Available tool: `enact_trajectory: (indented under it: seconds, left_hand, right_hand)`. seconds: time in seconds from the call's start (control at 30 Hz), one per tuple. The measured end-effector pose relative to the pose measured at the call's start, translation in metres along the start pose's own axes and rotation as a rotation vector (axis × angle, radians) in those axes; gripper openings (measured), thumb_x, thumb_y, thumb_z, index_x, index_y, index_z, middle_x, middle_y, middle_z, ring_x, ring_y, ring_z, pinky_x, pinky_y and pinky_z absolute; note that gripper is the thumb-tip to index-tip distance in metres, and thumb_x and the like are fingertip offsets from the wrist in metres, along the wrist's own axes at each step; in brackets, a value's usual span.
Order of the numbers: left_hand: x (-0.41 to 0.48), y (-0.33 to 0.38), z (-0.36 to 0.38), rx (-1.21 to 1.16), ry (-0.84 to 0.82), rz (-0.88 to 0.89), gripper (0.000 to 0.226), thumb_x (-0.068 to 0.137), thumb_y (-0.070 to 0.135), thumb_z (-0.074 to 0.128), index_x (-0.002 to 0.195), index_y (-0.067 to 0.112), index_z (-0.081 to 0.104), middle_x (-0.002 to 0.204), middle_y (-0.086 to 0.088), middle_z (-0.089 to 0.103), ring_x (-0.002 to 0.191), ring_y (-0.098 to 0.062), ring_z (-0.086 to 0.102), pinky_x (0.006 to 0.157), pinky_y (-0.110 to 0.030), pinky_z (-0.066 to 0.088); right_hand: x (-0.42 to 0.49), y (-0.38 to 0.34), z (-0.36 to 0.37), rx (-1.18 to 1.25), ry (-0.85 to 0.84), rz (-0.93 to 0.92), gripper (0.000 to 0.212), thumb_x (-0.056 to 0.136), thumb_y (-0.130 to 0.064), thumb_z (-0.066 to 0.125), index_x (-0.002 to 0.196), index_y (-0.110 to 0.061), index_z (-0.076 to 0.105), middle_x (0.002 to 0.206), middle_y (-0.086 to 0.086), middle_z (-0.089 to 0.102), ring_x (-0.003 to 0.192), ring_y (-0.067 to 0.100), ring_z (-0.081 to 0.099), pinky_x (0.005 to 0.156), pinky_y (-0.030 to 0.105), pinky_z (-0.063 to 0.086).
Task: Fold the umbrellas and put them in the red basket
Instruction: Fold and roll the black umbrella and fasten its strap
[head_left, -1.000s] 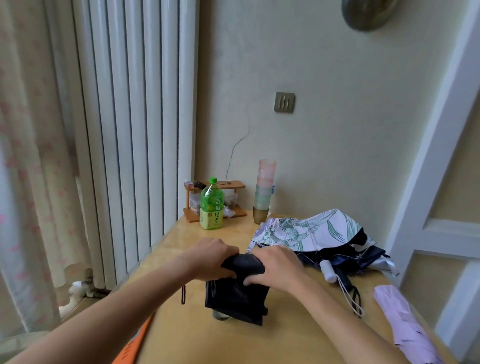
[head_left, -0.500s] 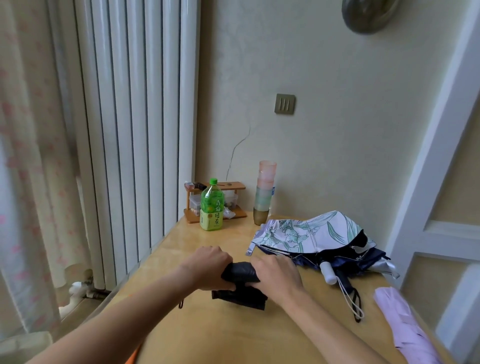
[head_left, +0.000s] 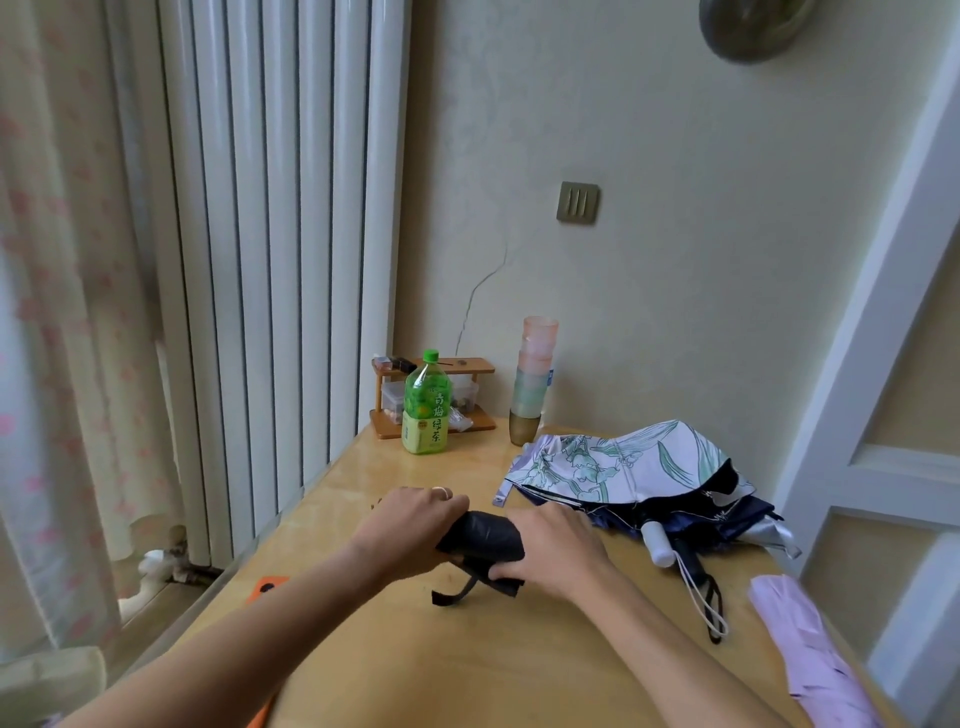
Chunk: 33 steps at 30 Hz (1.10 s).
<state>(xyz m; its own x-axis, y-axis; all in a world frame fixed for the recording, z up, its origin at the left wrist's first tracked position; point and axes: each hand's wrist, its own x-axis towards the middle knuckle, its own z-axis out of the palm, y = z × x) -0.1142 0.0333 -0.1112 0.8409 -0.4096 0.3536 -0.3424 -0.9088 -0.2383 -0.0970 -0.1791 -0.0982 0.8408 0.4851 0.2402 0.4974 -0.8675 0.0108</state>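
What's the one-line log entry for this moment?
step: fold black umbrella | left hand: grips it | right hand: grips it | strap: loose

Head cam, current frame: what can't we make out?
All in the head view:
Black umbrella: both ends covered by the left hand and right hand gripping it.
Orange object at the table's left edge: mostly behind the left arm; basket or not, cannot tell.
Lilac umbrella: cut off by the bottom edge.
Dark blue umbrella: largely under the floral umbrella.
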Motion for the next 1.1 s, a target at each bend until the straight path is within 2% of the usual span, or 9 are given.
enact_trajectory:
  seconds: [0.13,0.27,0.43,0.57,0.73,0.83,0.93,1.0,1.1]
  left_hand:
    - [0.010,0.000,-0.003,-0.132,-0.381,-0.102,0.049,0.083,0.060,0.072,0.115,0.023,0.065,0.101,0.002,0.072,0.091,-0.018,0.067,0.080,-0.036,0.058]
    - [0.009,-0.003,-0.004,-0.243,-0.414,-0.157,0.041,0.084,0.058,0.072,0.108,0.025,0.069,0.095,0.005,0.076,0.086,-0.012,0.070,0.073,-0.027,0.053]
    - [0.001,0.004,0.006,0.084,0.017,-0.063,0.025,0.095,0.038,0.067,0.113,0.020,0.065,0.098,0.000,0.070,0.083,-0.019,0.066,0.077,-0.035,0.054]
    - [-0.010,0.004,0.030,0.194,0.300,0.035,0.034,0.071,0.028,0.088,0.092,0.015,0.065,0.074,-0.003,0.065,0.057,-0.020,0.057,0.054,-0.035,0.049]
    - [-0.002,0.010,0.032,-0.096,-0.018,-0.171,0.029,0.087,0.041,0.071,0.106,0.022,0.060,0.091,0.002,0.069,0.076,-0.020,0.065,0.062,-0.031,0.051]
    - [0.004,0.007,0.023,-0.314,-0.319,-0.182,0.030,0.083,0.045,0.070,0.103,0.022,0.067,0.091,0.003,0.073,0.081,-0.019,0.067,0.069,-0.033,0.055]
    - [0.008,0.002,0.022,-0.327,-0.344,-0.195,0.027,0.082,0.046,0.072,0.099,0.025,0.070,0.086,0.004,0.075,0.078,-0.016,0.069,0.072,-0.033,0.058]
    - [0.009,0.001,0.025,-0.252,-0.290,-0.191,0.025,0.083,0.045,0.069,0.100,0.026,0.070,0.089,0.005,0.073,0.081,-0.018,0.066,0.069,-0.032,0.054]
    - [0.005,-0.003,0.033,-0.131,-0.202,-0.145,0.021,0.083,0.040,0.064,0.100,0.028,0.069,0.086,0.005,0.071,0.077,-0.021,0.065,0.065,-0.031,0.051]
  right_hand:
    - [-0.004,-0.002,0.027,-0.191,0.266,-0.098,0.039,0.071,-0.041,0.088,0.092,-0.023,0.062,0.085,-0.003,0.069,0.078,0.024,0.068,0.067,0.033,0.045]
    - [-0.004,-0.001,0.046,-0.199,0.432,-0.128,0.053,0.047,-0.028,0.098,0.082,-0.024,0.058,0.067,-0.008,0.059,0.059,0.017,0.059,0.059,0.029,0.047]
    - [0.002,0.002,0.028,0.008,0.069,-0.005,0.064,0.076,-0.066,0.075,0.120,-0.024,0.053,0.109,-0.002,0.065,0.101,0.025,0.065,0.079,0.037,0.048]
    - [0.006,0.004,0.011,0.099,-0.104,0.042,0.059,0.076,-0.070,0.071,0.115,-0.027,0.061,0.108,-0.002,0.068,0.104,0.025,0.064,0.075,0.035,0.046]
    - [0.008,0.010,0.029,-0.141,0.217,-0.048,0.026,0.085,-0.045,0.071,0.100,-0.024,0.064,0.095,-0.002,0.071,0.090,0.024,0.067,0.074,0.034,0.042]
    - [0.004,0.011,0.049,-0.229,0.262,-0.063,0.043,0.052,-0.037,0.096,0.076,-0.025,0.062,0.068,-0.008,0.063,0.064,0.017,0.062,0.061,0.030,0.045]
    - [0.003,0.011,0.057,-0.166,0.354,-0.073,0.046,0.047,-0.023,0.095,0.074,-0.024,0.058,0.067,-0.009,0.061,0.063,0.017,0.060,0.059,0.030,0.042]
    - [0.002,0.011,0.051,-0.125,0.290,-0.068,0.041,0.065,-0.034,0.089,0.090,-0.023,0.058,0.084,-0.007,0.066,0.081,0.019,0.065,0.069,0.033,0.042]
    - [0.004,0.013,0.029,0.115,-0.114,-0.017,0.064,0.074,-0.074,0.069,0.110,-0.024,0.055,0.106,-0.007,0.061,0.099,0.019,0.059,0.083,0.037,0.047]
